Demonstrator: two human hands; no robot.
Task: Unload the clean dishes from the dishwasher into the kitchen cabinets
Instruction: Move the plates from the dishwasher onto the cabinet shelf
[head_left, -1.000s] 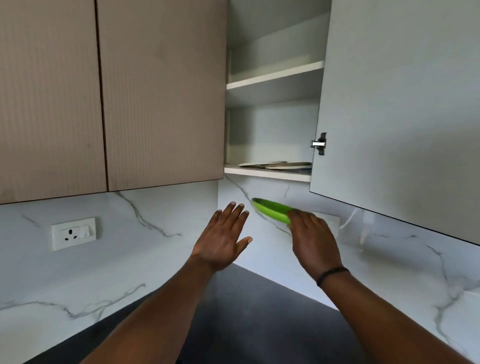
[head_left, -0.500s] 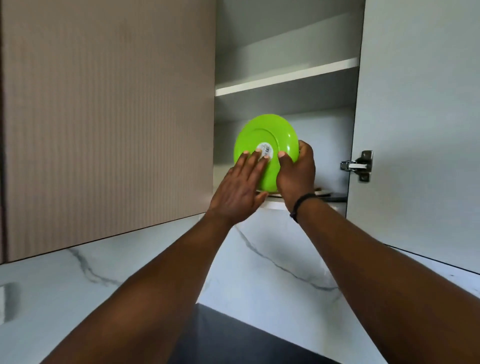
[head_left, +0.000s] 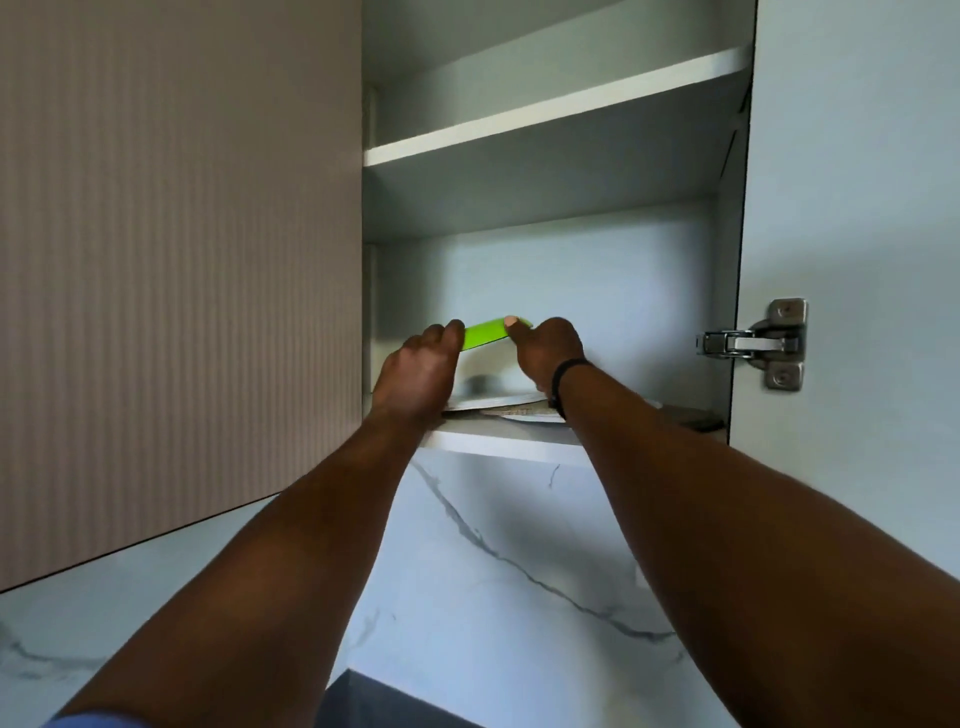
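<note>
- White cabinet (head_left: 545, 291), door open; no writing readable.
- Both arms reach up; left hand (head_left: 423, 366) and right hand (head_left: 548, 348) grip green plate (head_left: 485, 332) by opposite edges.
- Plates (head_left: 511, 405) lie on shelf (head_left: 498, 444) below the grip.

green plate (head_left: 484, 333): smooth, glossy, looks like plastic
closed cabinet door (head_left: 176, 270): matt beige, finely ribbed in upright lines
shelves (head_left: 550, 111): smooth matt white laminate
open door (head_left: 852, 171): same flat matt white inside
hinge (head_left: 758, 343): shiny bare metal
backsplash (head_left: 498, 566): polished white marble look, grey veins
plates on the lower shelf (head_left: 511, 405): pale, dull sheen
wristband (head_left: 563, 375): black, matt
</note>
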